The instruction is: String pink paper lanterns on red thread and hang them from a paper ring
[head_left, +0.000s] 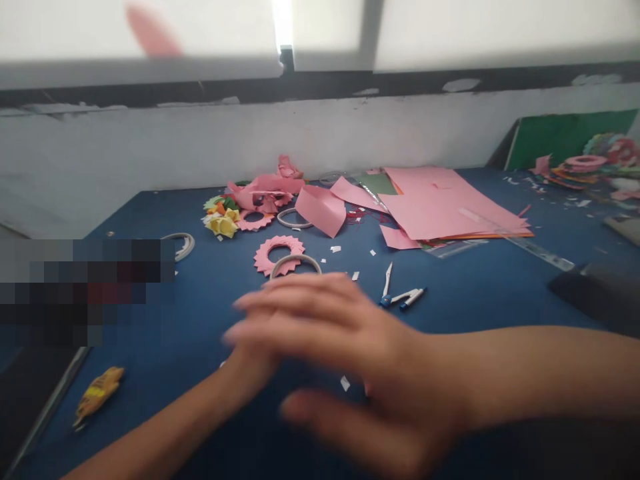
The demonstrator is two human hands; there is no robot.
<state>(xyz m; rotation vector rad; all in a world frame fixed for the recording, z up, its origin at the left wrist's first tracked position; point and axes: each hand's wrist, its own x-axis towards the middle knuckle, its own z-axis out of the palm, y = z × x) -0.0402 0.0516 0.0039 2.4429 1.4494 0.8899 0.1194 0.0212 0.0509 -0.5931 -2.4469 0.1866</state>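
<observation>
head view: 2 hands over the near half of the blue desk (210, 313). right hand (373, 347): 4 fingers stretched out, thumb well apart from them. left hand (257, 357): mostly hidden behind the right fingers, can't tell its grip.

nearest work: 1 pleated pink ring (265, 259), mid desk, just beyond the fingertips; 1 grey hoop (300, 257) overlaps its near side, partly covered by the right hand. 1 compass (386, 300), legs spread, right of that.

2 more grey hoops: one near the left edge (186, 252), one towards the far edge (296, 227). 1 second pink ring (256, 225), by the folded paper pile (225, 223) towards the far left corner.

far edge, right of middle: 1 stack of pink sheets (445, 200), sheet count unclear. far right corner: 1 green board (560, 141). left edge, near end: 1 yellow-brown item (99, 395). white scraps (355, 275): at least 5.
</observation>
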